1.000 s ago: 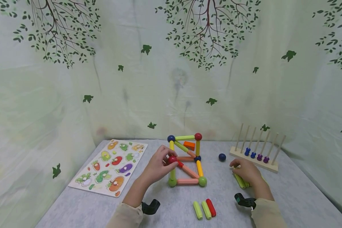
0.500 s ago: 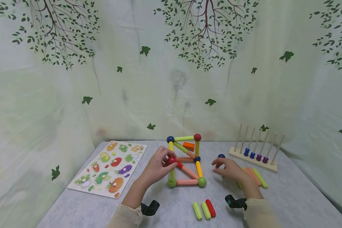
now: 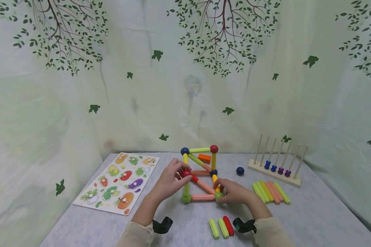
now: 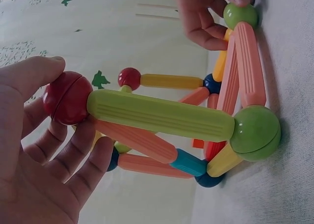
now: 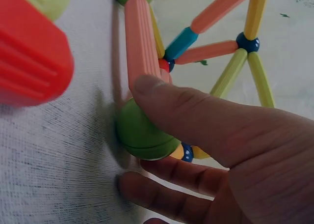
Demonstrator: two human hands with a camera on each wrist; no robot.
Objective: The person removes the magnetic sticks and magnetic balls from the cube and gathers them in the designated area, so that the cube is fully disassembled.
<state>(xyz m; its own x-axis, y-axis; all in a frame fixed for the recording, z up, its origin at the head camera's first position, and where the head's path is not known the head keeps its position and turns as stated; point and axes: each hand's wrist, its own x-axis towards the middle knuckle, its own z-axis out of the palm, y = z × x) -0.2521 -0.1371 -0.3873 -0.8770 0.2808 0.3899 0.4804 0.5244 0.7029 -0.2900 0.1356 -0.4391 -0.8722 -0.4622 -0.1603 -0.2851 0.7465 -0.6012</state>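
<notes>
A frame of coloured rods and balls stands on the table, with a light green upright rod (image 4: pixel 162 114) at its front left. My left hand (image 3: pixel 170 180) holds the red ball (image 4: pixel 67 98) on top of that rod between thumb and fingers. At the front right corner, my right hand (image 3: pixel 235 192) pinches a green ball (image 5: pixel 142 133), thumb on the near side and fingers on the far side. A coral rod (image 3: pixel 203 197) joins this ball to the other green ball (image 4: pixel 256 133). Behind, a blue ball (image 3: pixel 184 151) and another red ball (image 3: pixel 214 149) top the frame.
Several rods (image 3: pixel 270 192) lie in a row at right, below a loose blue ball (image 3: pixel 240 171) and a pegged bead stand (image 3: pixel 275 173). Two green rods and a red rod (image 3: pixel 228 225) lie in front. A vegetable puzzle board (image 3: pixel 115 183) lies at left; an orange block (image 3: pixel 204 158) sits behind.
My right hand has left the row of rods at right and moved left to the frame, where it now grips the green corner ball. My left hand has stayed on the red ball.
</notes>
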